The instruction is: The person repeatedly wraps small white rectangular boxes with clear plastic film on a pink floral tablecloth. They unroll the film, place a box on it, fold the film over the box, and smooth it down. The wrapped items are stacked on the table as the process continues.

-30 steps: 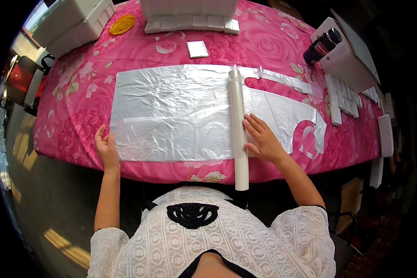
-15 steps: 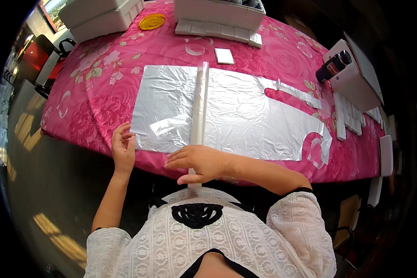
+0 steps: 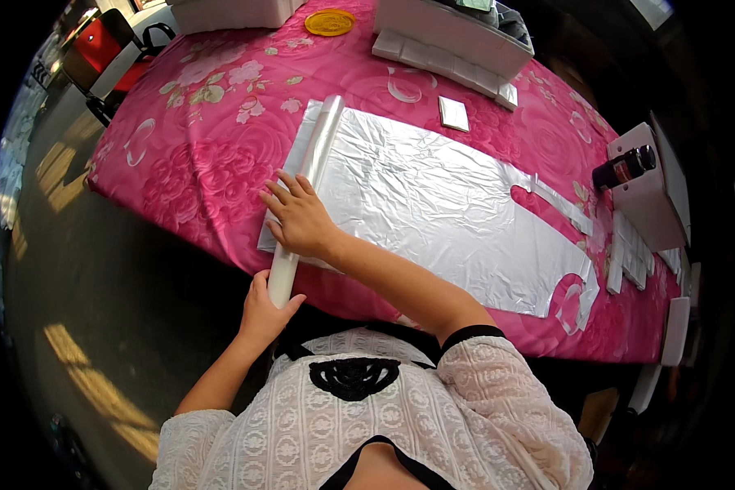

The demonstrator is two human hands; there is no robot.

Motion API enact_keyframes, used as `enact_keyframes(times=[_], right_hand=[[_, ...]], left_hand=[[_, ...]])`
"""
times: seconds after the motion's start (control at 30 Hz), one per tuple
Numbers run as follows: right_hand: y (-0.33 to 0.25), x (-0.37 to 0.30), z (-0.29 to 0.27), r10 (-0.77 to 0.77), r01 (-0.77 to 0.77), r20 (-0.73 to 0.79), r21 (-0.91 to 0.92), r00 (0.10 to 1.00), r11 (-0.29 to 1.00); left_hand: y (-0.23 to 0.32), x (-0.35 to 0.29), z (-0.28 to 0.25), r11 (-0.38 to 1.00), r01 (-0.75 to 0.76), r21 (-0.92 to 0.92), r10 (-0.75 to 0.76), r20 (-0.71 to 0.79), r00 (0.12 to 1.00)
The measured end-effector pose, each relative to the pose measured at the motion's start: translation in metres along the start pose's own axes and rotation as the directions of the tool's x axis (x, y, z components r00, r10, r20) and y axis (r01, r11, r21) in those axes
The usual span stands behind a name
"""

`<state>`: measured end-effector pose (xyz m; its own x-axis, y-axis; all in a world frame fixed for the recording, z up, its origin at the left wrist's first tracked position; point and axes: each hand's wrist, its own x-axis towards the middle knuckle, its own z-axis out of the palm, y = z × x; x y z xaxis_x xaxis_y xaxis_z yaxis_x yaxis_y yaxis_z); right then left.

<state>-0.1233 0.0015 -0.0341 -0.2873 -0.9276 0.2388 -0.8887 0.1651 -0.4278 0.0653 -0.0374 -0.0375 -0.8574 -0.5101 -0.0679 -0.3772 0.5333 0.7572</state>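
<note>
A silvery plastic carrier bag [image 3: 433, 204] with cut-out handles at its right end lies flat and creased, perhaps in a stack. Across its left end rests a pale, shiny roller [image 3: 325, 131], slanting towards me, its near end past the table edge. My left hand [image 3: 271, 309] is closed round that near end, thumb out to the right. My right hand [image 3: 302, 216] lies across the middle of the roller, palm down with fingers spread, hiding part of it. A small folded white packet [image 3: 454, 114] lies beyond the bag.
A pink flowered cloth [image 3: 196, 171] covers the table. At the back are a yellow dish [image 3: 330, 22], a white foam box [image 3: 457, 37] and a row of white packets [image 3: 433, 65]. To the right stand a dark bottle [image 3: 625, 167] and more white packets [image 3: 629, 253].
The roller has moved left across the bag to its left end and now slants. My left hand has come onto its near end; my right hand has moved left and up. The view has shifted.
</note>
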Motion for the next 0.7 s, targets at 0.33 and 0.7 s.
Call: enact_keyframes(times=[0.33,0.7], right_hand=[[-0.016,-0.012,-0.055,0.485,-0.023,0.247,0.906,0.839,-0.423],[-0.003,-0.075,-0.122,0.519,0.144,0.075,0.918,0.851,-0.368]], left_hand=[[0.021,0.007,-0.012,0.094,0.621,-0.778,0.395,0.602,0.694],[0.086,0.039,0.024,0.215,0.742,-0.635,0.543,0.709,0.449]])
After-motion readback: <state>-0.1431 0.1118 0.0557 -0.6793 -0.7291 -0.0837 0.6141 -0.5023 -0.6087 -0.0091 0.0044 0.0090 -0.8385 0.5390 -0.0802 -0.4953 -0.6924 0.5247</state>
